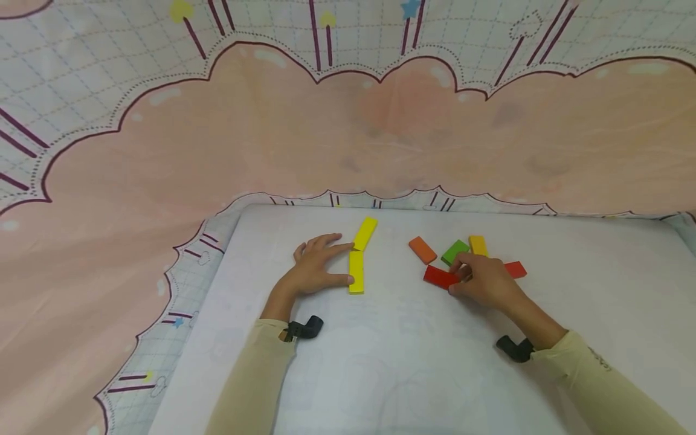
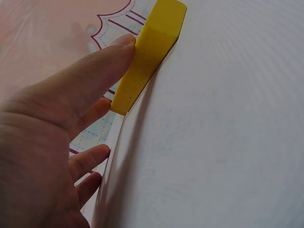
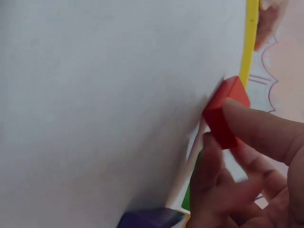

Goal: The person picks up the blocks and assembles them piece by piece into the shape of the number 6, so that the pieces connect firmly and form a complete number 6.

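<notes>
Two yellow blocks lie end to end at an angle, the near yellow block (image 1: 356, 275) pointing straight away and the far yellow block (image 1: 366, 232) leaning right. My left hand (image 1: 312, 266) rests at their left side, thumb against the near block and index fingertip around the joint; the other fingers are spread. In the left wrist view the thumb presses the side of a yellow block (image 2: 152, 52). My right hand (image 1: 486, 281) pinches one end of a red block (image 1: 439, 277) between thumb and fingers. The right wrist view shows this red block (image 3: 221, 116) close over the white surface.
Around the right hand lie an orange block (image 1: 422, 250), a green block (image 1: 455, 251), another yellow block (image 1: 478, 245) and a second red block (image 1: 515, 269). A purple block (image 3: 147, 219) shows below in the right wrist view. Patterned cloth (image 1: 348, 139) borders the white tabletop (image 1: 402, 350).
</notes>
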`<state>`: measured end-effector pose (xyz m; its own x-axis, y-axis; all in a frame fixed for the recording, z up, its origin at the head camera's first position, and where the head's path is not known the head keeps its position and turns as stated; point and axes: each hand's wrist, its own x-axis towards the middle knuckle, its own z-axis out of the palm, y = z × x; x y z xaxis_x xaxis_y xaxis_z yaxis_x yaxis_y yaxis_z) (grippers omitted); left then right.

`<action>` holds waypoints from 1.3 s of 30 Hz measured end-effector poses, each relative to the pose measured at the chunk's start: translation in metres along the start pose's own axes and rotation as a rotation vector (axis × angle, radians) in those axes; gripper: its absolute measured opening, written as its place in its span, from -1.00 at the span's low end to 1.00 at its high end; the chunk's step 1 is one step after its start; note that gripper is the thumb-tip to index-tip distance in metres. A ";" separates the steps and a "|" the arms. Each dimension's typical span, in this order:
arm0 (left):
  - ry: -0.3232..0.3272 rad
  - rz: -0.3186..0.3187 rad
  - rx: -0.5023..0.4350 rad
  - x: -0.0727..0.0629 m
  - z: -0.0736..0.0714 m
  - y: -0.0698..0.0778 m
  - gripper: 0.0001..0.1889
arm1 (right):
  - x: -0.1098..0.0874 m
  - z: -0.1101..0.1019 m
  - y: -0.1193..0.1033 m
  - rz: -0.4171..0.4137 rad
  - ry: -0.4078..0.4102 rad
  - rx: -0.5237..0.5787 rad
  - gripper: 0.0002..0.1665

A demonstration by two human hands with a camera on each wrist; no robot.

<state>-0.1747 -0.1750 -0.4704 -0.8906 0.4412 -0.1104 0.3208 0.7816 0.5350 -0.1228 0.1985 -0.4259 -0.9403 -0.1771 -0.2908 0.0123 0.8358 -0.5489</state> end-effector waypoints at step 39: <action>-0.007 -0.015 0.019 0.001 0.001 -0.001 -0.18 | 0.001 0.028 -0.012 0.119 -0.244 0.879 -0.43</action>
<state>-0.1759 -0.1749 -0.4715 -0.8929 0.4328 -0.1244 0.3140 0.7963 0.5170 -0.1141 0.1739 -0.4410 -0.8197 -0.3038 -0.4857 0.4523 0.1771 -0.8741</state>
